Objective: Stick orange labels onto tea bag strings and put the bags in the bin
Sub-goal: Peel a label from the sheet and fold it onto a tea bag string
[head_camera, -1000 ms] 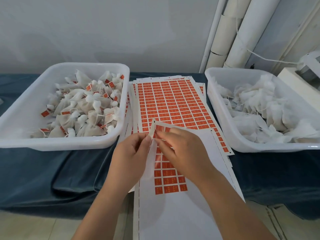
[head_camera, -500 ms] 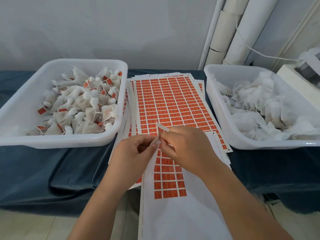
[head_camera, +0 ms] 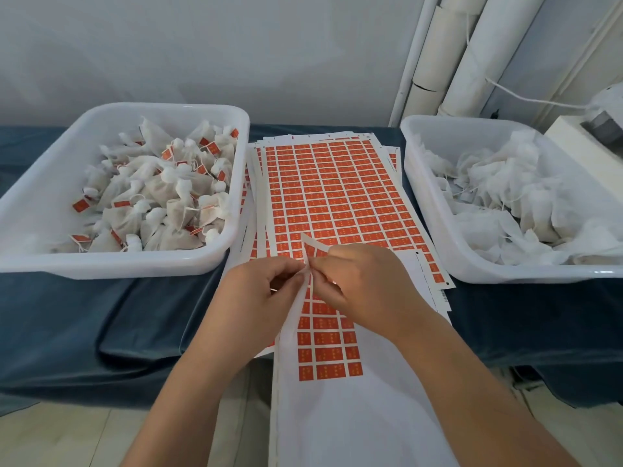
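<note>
Both hands, left hand (head_camera: 266, 291) and right hand (head_camera: 360, 284), pinch the label sheet (head_camera: 323, 338) corner, peeling an orange label; next grab an unlabelled tea bag (head_camera: 505, 197) from the right bin (head_camera: 435, 227)

Both bare forearms are extended from the near edge toward the middle, converging as they go. The left hand (head_camera: 261, 291) and the right hand (head_camera: 362, 281) are brought together, fingertips nearly touching. Thumb and forefinger of each are pinched closed, the other fingers curled under.
</note>
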`<state>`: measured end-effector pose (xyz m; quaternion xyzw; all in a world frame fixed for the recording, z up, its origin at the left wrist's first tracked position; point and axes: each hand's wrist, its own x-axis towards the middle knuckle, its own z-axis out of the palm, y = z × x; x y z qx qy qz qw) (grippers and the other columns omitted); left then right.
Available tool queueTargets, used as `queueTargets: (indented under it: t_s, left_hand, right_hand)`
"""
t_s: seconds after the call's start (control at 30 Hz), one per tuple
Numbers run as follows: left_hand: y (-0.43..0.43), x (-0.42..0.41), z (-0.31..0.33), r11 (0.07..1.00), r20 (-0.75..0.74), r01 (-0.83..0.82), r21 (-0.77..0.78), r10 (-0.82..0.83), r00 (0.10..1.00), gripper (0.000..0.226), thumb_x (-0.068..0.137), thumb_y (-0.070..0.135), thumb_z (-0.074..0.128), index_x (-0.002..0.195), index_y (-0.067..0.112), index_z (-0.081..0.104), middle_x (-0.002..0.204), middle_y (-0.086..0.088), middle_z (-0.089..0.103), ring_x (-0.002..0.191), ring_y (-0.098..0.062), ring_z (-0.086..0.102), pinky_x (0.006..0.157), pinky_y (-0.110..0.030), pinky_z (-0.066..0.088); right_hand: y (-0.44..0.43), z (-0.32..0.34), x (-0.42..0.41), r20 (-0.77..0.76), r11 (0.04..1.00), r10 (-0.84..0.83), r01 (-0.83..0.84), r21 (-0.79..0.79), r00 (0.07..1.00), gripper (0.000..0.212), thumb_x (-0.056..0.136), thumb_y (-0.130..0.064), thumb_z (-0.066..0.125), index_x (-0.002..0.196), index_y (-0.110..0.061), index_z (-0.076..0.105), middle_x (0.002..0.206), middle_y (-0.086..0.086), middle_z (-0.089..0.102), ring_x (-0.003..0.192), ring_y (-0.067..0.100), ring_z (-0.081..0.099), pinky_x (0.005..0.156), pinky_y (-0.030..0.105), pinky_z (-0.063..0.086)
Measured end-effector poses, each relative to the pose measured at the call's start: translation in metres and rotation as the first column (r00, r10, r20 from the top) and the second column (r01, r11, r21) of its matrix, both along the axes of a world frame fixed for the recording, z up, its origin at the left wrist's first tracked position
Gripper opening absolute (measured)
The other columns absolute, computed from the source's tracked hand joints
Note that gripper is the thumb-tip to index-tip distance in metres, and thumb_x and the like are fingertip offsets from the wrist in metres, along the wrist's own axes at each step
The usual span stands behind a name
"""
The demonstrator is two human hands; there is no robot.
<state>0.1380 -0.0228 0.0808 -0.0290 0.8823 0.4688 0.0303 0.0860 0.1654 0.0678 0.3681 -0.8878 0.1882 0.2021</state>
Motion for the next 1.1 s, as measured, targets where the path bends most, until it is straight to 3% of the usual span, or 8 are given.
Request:
queueTargets:
  t_s: [0.13,0.27,0.37,0.5,0.67,0.83,0.97,1.1]
  left_hand:
    - [-0.001,0.003,0.002,0.998,-0.026,0.007,0.063,-0.006,1.000,0.017,0.081,0.063,0.054,0.092,0.058,0.066,0.093,0.049,0.065,0.089,0.019,0.067,0.073,-0.010,0.050]
    - [-0.002,0.004,0.000,0.991,-0.049,-0.009,0.131,0.015,0.999,0.014,0.092,0.054,0.058,0.095,0.053,0.072,0.096,0.038,0.072,0.088,0.009,0.073,0.064,-0.008,0.055]
    - [-0.001,0.002,-0.001,0.996,-0.024,0.007,0.094,-0.004,1.000,0.014,0.094,0.054,0.055,0.094,0.052,0.069,0.096,0.042,0.069,0.088,0.012,0.071,0.071,-0.015,0.058]
    - [0.002,0.003,0.001,0.999,-0.029,0.041,0.009,-0.041,0.999,0.021,0.087,0.062,0.047,0.094,0.052,0.064,0.091,0.036,0.069,0.088,0.009,0.071,0.076,-0.011,0.052]
    - [0.000,0.000,-0.001,0.983,-0.043,0.079,-0.165,-0.088,0.995,0.009,0.105,0.040,0.057,0.107,0.046,0.063,0.101,0.031,0.063,0.090,0.001,0.068,0.079,-0.008,0.044]
    - [-0.004,0.001,-0.004,0.995,-0.009,0.057,-0.086,-0.058,0.998,0.012,0.102,0.043,0.060,0.109,0.044,0.070,0.105,0.026,0.072,0.094,-0.004,0.072,0.089,-0.022,0.057]
    - [-0.007,0.003,-0.006,0.997,0.014,0.009,0.079,-0.010,1.000,0.027,0.091,0.057,0.058,0.106,0.043,0.075,0.097,0.033,0.074,0.092,0.007,0.073,0.079,-0.016,0.057]
    - [-0.012,-0.002,-0.018,0.982,0.014,-0.091,0.168,0.090,0.996,0.009,0.103,0.040,0.063,0.100,0.041,0.072,0.094,0.034,0.073,0.086,0.009,0.073,0.056,-0.005,0.052]
  right_hand:
    - [0.001,0.001,-0.002,-0.002,0.998,-0.026,0.026,-0.063,1.000,0.032,0.101,-0.033,0.056,0.098,-0.014,0.082,0.080,-0.002,0.076,0.063,0.007,0.063,0.072,0.004,0.025]
    - [0.002,0.000,0.000,0.026,0.995,-0.040,0.043,-0.092,0.999,0.027,0.099,-0.034,0.063,0.108,-0.017,0.082,0.082,-0.007,0.077,0.066,-0.003,0.049,0.068,0.004,0.024]
    - [0.003,0.001,0.000,-0.009,0.998,-0.026,0.025,-0.057,1.000,0.030,0.098,-0.034,0.069,0.119,-0.016,0.079,0.087,-0.004,0.078,0.067,0.006,0.065,0.068,0.007,0.035]
    - [0.003,0.005,-0.001,-0.063,1.000,0.022,-0.023,-0.013,0.998,0.027,0.096,-0.030,0.073,0.117,-0.014,0.080,0.086,-0.002,0.078,0.065,0.010,0.066,0.063,0.015,0.043]
    - [-0.002,0.003,-0.001,-0.120,0.998,0.063,-0.059,0.033,0.991,0.026,0.095,-0.026,0.073,0.113,-0.010,0.081,0.080,0.002,0.078,0.059,0.015,0.066,0.061,0.018,0.044]
    - [-0.004,-0.004,-0.002,-0.092,0.999,0.040,-0.043,-0.028,0.995,0.022,0.095,-0.024,0.076,0.112,-0.011,0.081,0.083,0.002,0.079,0.061,0.014,0.068,0.061,0.020,0.051]
    - [-0.004,-0.005,-0.001,0.046,0.992,-0.059,0.063,-0.111,0.997,0.021,0.098,-0.029,0.068,0.109,-0.019,0.083,0.082,-0.006,0.077,0.062,0.009,0.063,0.055,0.023,0.054]
    - [-0.005,-0.001,0.003,0.447,0.907,-0.126,0.285,-0.310,0.886,0.019,0.097,-0.044,0.061,0.098,-0.039,0.079,0.083,-0.027,0.073,0.079,0.002,0.070,0.062,0.011,0.054]
